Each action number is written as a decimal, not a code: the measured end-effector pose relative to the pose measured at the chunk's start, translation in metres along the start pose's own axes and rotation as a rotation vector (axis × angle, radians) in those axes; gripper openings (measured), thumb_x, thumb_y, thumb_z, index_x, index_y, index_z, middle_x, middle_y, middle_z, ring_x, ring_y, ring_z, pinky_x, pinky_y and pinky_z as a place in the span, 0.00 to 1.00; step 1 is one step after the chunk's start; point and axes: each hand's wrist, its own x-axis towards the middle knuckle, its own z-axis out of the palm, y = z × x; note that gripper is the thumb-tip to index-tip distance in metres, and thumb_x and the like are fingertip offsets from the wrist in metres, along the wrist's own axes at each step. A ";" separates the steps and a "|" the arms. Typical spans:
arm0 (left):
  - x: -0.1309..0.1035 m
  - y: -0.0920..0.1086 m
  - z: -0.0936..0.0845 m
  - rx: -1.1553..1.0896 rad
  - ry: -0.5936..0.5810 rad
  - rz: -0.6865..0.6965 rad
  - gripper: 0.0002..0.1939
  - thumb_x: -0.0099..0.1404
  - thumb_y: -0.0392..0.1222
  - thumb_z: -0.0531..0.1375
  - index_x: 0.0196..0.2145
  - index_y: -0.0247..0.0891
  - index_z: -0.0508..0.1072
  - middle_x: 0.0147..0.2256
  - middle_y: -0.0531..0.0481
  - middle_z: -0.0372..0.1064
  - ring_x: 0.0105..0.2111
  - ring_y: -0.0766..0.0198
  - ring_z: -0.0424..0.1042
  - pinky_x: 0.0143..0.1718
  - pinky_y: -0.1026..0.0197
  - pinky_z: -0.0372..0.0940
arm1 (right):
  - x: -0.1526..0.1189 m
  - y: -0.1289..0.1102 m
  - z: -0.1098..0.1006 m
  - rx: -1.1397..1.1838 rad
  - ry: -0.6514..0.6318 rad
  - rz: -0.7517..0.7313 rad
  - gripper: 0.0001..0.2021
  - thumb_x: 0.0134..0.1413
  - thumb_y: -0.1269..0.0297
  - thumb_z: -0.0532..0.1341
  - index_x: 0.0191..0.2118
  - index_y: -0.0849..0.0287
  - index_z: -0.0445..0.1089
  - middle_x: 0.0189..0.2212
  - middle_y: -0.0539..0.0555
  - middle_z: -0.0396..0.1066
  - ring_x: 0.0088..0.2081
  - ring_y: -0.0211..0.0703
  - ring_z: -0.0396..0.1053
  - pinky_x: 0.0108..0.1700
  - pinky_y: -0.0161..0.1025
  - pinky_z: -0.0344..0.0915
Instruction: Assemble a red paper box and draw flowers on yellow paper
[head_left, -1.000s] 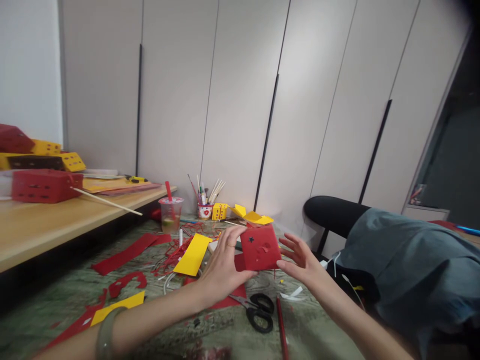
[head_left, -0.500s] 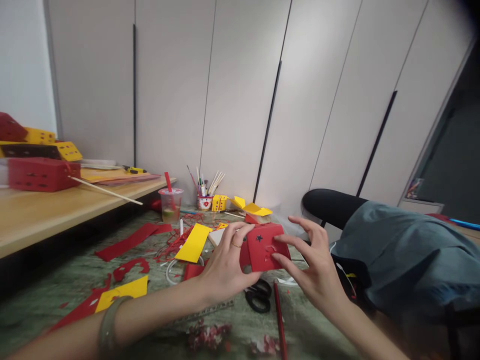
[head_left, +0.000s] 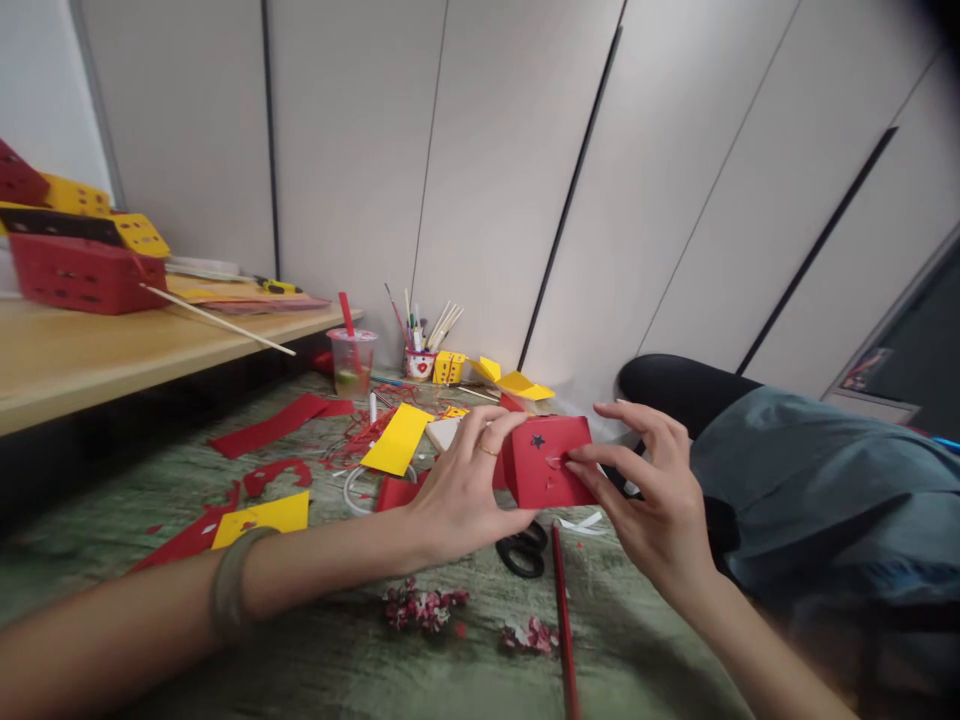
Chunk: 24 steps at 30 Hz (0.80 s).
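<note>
A small red paper box (head_left: pixel 541 478) is held up over the table, with a star-shaped hole and curved cuts in its front face. My left hand (head_left: pixel 472 475), wearing a ring, grips it from the left, fingers over the top and thumb beneath. At the cuts, the thumb and index finger of my right hand (head_left: pixel 652 490) pinch together against the face; whether a bit of paper is between them is too small to tell. Below the box lie black-handled scissors (head_left: pixel 523 550) and a red pencil-like stick (head_left: pixel 564 620).
Yellow paper (head_left: pixel 397 440) and red paper strips (head_left: pixel 266 425) litter the table. A drink cup (head_left: pixel 352 365) with a straw and a pen holder (head_left: pixel 420 364) stand behind. At left, a raised wooden shelf (head_left: pixel 172 350) bears red and yellow boxes. A cloth-draped chair (head_left: pixel 795 480) is at right.
The right thumb and index finger, apart before, have come together at the cuts. The box's front face has turned slightly more upright. The view has shifted a little.
</note>
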 end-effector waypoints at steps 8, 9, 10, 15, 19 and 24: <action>0.000 0.007 -0.002 0.084 -0.008 -0.021 0.39 0.47 0.42 0.63 0.54 0.42 0.49 0.49 0.47 0.50 0.49 0.56 0.54 0.50 0.50 0.57 | 0.001 -0.006 0.002 0.004 -0.036 -0.066 0.12 0.45 0.72 0.63 0.39 0.59 0.70 0.47 0.60 0.59 0.48 0.53 0.55 0.49 0.52 0.55; -0.001 0.007 -0.002 0.092 -0.001 -0.021 0.39 0.47 0.42 0.63 0.54 0.42 0.49 0.49 0.46 0.49 0.49 0.56 0.54 0.50 0.50 0.57 | 0.001 -0.007 0.002 0.006 -0.036 -0.069 0.11 0.46 0.72 0.63 0.39 0.58 0.70 0.47 0.59 0.59 0.48 0.52 0.55 0.49 0.53 0.55; -0.001 0.008 -0.002 0.098 0.008 -0.018 0.39 0.47 0.42 0.63 0.54 0.41 0.49 0.49 0.46 0.49 0.49 0.56 0.54 0.49 0.50 0.57 | 0.001 -0.007 0.002 0.007 -0.036 -0.067 0.11 0.46 0.72 0.62 0.39 0.58 0.71 0.47 0.59 0.59 0.48 0.52 0.55 0.49 0.52 0.55; -0.003 0.005 0.000 0.119 0.038 0.026 0.39 0.47 0.40 0.63 0.54 0.40 0.48 0.49 0.45 0.49 0.50 0.56 0.53 0.49 0.52 0.57 | 0.001 -0.009 0.002 0.020 -0.039 -0.031 0.08 0.49 0.72 0.60 0.37 0.55 0.70 0.47 0.56 0.60 0.49 0.51 0.55 0.48 0.52 0.57; -0.001 0.003 0.000 0.134 0.039 0.049 0.38 0.48 0.39 0.62 0.54 0.41 0.48 0.48 0.45 0.49 0.49 0.54 0.53 0.48 0.50 0.58 | 0.001 -0.010 0.003 0.013 -0.044 0.004 0.08 0.49 0.71 0.60 0.37 0.55 0.68 0.48 0.57 0.59 0.49 0.52 0.55 0.47 0.54 0.58; 0.000 0.002 0.000 0.151 0.058 0.081 0.37 0.49 0.38 0.60 0.54 0.43 0.47 0.48 0.44 0.49 0.49 0.52 0.53 0.46 0.48 0.59 | 0.003 -0.011 0.004 -0.007 -0.061 -0.002 0.09 0.49 0.73 0.60 0.37 0.54 0.68 0.48 0.56 0.59 0.49 0.52 0.54 0.48 0.56 0.57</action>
